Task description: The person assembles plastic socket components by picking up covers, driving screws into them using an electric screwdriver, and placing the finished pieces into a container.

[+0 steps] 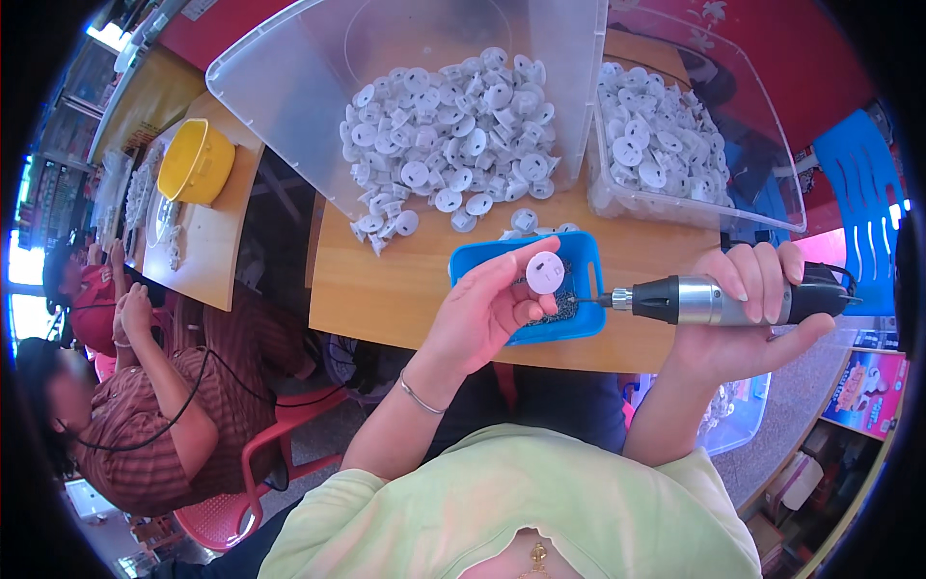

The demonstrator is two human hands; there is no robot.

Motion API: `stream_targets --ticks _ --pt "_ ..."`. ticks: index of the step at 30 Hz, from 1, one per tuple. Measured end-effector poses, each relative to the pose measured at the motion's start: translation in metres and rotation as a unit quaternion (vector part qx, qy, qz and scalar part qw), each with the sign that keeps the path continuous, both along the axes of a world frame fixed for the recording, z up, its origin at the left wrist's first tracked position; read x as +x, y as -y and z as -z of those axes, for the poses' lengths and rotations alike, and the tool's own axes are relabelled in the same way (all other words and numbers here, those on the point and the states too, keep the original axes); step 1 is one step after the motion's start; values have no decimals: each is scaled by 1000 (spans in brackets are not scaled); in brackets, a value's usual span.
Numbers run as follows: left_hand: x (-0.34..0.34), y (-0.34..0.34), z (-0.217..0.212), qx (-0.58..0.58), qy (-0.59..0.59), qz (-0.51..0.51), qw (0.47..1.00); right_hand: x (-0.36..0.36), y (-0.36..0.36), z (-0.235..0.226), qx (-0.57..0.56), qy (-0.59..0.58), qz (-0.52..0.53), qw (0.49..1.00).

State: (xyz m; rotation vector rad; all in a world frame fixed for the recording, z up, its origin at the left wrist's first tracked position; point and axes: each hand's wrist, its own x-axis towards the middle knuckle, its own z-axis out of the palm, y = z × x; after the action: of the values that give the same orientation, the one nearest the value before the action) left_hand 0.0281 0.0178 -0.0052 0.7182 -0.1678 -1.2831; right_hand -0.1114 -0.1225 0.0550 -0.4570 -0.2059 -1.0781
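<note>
My left hand holds up a small round white plastic part between thumb and fingers, above a blue tray on the wooden table. My right hand grips a black and silver electric screwdriver held sideways. Its bit points left and sits right beside the white part. A heap of the same white parts spills from a tipped clear bin onto the table.
A second clear bin at the right holds more white parts. At the left a yellow bowl stands on another table, where two people sit on red chairs. A blue chair is at far right.
</note>
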Motion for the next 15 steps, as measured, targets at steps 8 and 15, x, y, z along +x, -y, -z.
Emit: stream_targets --ticks 8,15 --pt "-2 -4 6 -22 -5 51 998 2 -4 -3 -58 -6 12 998" --pt "-8 -3 11 -57 -9 51 997 4 -4 -3 -45 -3 11 999"
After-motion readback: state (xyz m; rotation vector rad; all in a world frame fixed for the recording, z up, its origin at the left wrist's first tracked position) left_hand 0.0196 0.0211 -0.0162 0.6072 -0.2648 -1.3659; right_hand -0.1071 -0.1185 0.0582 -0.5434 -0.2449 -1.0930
